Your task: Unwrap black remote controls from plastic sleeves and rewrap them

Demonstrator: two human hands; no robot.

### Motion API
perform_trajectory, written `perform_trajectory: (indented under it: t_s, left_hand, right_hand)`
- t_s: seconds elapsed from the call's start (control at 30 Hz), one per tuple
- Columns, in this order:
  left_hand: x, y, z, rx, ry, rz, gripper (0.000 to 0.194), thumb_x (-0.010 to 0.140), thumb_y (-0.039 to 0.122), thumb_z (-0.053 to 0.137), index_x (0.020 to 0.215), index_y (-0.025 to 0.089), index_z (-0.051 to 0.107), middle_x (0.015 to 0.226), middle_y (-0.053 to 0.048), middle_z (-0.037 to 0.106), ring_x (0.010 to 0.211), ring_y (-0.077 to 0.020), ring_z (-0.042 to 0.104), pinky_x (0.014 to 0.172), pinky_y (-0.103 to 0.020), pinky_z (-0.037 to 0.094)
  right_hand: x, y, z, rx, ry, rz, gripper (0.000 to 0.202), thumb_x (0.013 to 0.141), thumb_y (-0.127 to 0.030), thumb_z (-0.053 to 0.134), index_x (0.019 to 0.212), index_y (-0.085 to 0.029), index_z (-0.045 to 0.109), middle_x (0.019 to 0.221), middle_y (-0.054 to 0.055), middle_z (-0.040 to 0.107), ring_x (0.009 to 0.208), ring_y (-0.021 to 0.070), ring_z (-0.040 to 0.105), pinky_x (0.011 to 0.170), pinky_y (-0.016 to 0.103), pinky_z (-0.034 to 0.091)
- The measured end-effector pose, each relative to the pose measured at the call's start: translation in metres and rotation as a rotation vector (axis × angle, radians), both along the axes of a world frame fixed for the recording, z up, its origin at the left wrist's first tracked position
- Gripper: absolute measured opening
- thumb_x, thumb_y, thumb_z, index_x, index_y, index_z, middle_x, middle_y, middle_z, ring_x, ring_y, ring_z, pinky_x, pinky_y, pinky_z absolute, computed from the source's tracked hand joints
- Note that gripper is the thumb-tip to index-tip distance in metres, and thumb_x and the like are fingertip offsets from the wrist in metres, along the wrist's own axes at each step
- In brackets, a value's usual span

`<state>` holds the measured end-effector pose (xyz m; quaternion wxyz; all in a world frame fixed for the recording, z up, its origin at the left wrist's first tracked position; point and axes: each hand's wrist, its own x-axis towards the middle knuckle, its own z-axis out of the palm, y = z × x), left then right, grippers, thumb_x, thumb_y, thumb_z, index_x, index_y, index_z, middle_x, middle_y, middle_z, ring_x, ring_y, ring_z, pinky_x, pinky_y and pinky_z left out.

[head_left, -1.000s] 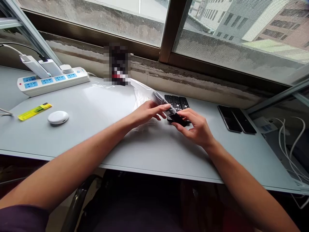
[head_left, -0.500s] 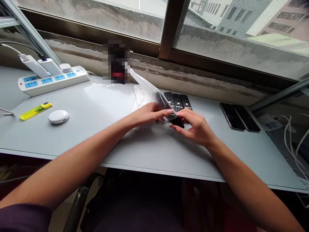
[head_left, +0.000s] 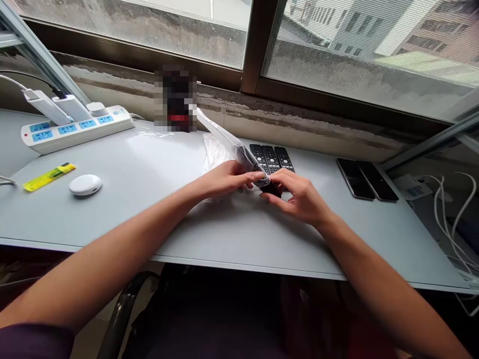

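A clear plastic bag [head_left: 220, 130] slants up from my hands, with a dark, long remote control [head_left: 270, 188] partly inside it. My left hand [head_left: 232, 178] is closed on the bag near its lower end, thumb lying along the plastic. At the remote's bare black end, my right hand [head_left: 299, 197] pinches it between thumb and fingers. Just behind my hands, three black remotes [head_left: 272, 158] lie side by side, buttons up, their lower ends partly covered by my fingers. More crumpled clear plastic [head_left: 215, 152] rests on the desk beside my left hand.
On the left are a white power strip [head_left: 78, 130] with plugged-in chargers, a yellow packet [head_left: 49, 177] and a white oval case [head_left: 86, 185]. Two dark phones [head_left: 366, 180] lie at right, near white cables [head_left: 443, 209]. A blurred-out object [head_left: 177, 99] stands by the window wall.
The whole view has shifted slightly to one side. Both hands keep their hold on the bag and the remote, with hardly any movement between them.
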<state>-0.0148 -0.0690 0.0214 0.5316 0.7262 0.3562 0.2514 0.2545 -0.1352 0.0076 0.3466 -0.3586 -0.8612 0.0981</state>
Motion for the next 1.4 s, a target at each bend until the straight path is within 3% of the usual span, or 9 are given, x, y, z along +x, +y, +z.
perform_trajectory:
  t_s: [0.13,0.23,0.47,0.67,0.87,1.0,1.13,1.23,1.4]
  left_hand:
    - [0.002,0.001,0.001,-0.029,-0.02,-0.013,0.062,0.093,0.077,0.08,0.103,0.016,0.086,0.094,-0.012,0.084,0.085,-0.0246,0.076,0.075,-0.033,0.058]
    - [0.005,0.0,0.002,-0.056,-0.158,-0.003,0.063,0.091,0.076,0.082,0.108,0.016,0.086,0.1,-0.013,0.085,0.093,-0.0263,0.078,0.08,-0.035,0.059]
    - [0.007,0.001,0.003,-0.172,-0.412,0.149,0.06,0.088,0.074,0.088,0.105,0.017,0.083,0.111,-0.014,0.084,0.1,-0.0261,0.079,0.085,-0.035,0.059]
    - [0.007,0.005,0.0,-0.259,-0.557,0.211,0.055,0.089,0.069,0.09,0.105,0.018,0.079,0.109,-0.01,0.082,0.095,-0.0203,0.078,0.085,-0.031,0.058]
    - [0.006,0.004,-0.002,-0.263,-0.514,0.127,0.055,0.09,0.067,0.092,0.11,0.017,0.081,0.115,-0.011,0.083,0.098,-0.021,0.079,0.086,-0.032,0.059]
    - [0.007,-0.001,0.0,-0.22,-0.416,-0.003,0.058,0.087,0.065,0.095,0.116,0.016,0.084,0.116,-0.014,0.085,0.101,-0.0245,0.079,0.088,-0.036,0.061]
    - [0.008,-0.003,0.001,-0.183,-0.347,-0.095,0.057,0.086,0.064,0.097,0.115,0.015,0.087,0.115,-0.016,0.086,0.103,-0.0279,0.08,0.09,-0.039,0.063]
    - [0.008,-0.003,0.002,-0.19,-0.372,-0.054,0.059,0.088,0.066,0.095,0.116,0.015,0.087,0.114,-0.017,0.086,0.107,-0.0299,0.081,0.091,-0.039,0.063]
    - [0.008,0.0,0.005,-0.22,-0.534,0.157,0.069,0.088,0.074,0.091,0.125,0.016,0.084,0.12,-0.016,0.086,0.099,-0.0258,0.082,0.088,-0.036,0.063]
  right_hand:
    - [-0.002,0.001,0.0,0.01,0.052,0.0,0.024,0.107,-0.028,0.079,0.13,-0.027,0.073,0.112,0.009,0.079,0.093,0.0266,0.073,0.074,0.038,0.064]
    - [-0.003,0.001,0.003,0.056,0.096,-0.015,0.026,0.107,-0.024,0.077,0.133,-0.028,0.074,0.119,0.01,0.081,0.1,0.0276,0.076,0.077,0.04,0.067]
    - [-0.005,0.001,0.004,0.109,0.166,-0.114,0.036,0.109,-0.026,0.076,0.144,-0.031,0.078,0.127,0.012,0.079,0.11,0.0307,0.079,0.093,0.048,0.072]
    - [-0.006,-0.003,0.004,0.059,0.178,0.021,0.06,0.105,-0.025,0.083,0.162,-0.036,0.069,0.143,0.012,0.073,0.126,0.0311,0.075,0.092,0.046,0.077]
    - [-0.008,-0.002,-0.001,0.085,0.198,0.04,0.064,0.102,-0.028,0.09,0.162,-0.036,0.067,0.144,0.012,0.072,0.115,0.0287,0.08,0.084,0.043,0.079]
    - [-0.009,-0.001,-0.001,0.108,0.213,0.013,0.09,0.099,-0.028,0.093,0.177,-0.042,0.049,0.164,0.014,0.063,0.137,0.037,0.075,0.097,0.053,0.078]
    - [-0.011,-0.001,0.004,0.153,0.164,0.078,0.072,0.104,-0.018,0.085,0.168,-0.043,0.063,0.158,0.011,0.074,0.144,0.0371,0.074,0.119,0.064,0.067]
    - [-0.012,-0.003,0.007,0.158,0.224,0.04,0.056,0.105,-0.015,0.082,0.155,-0.04,0.075,0.147,0.009,0.082,0.133,0.0351,0.081,0.115,0.062,0.069]
    - [-0.012,-0.005,0.007,0.15,0.329,-0.033,0.045,0.102,-0.016,0.087,0.141,-0.038,0.083,0.136,0.008,0.086,0.121,0.034,0.085,0.105,0.059,0.073]
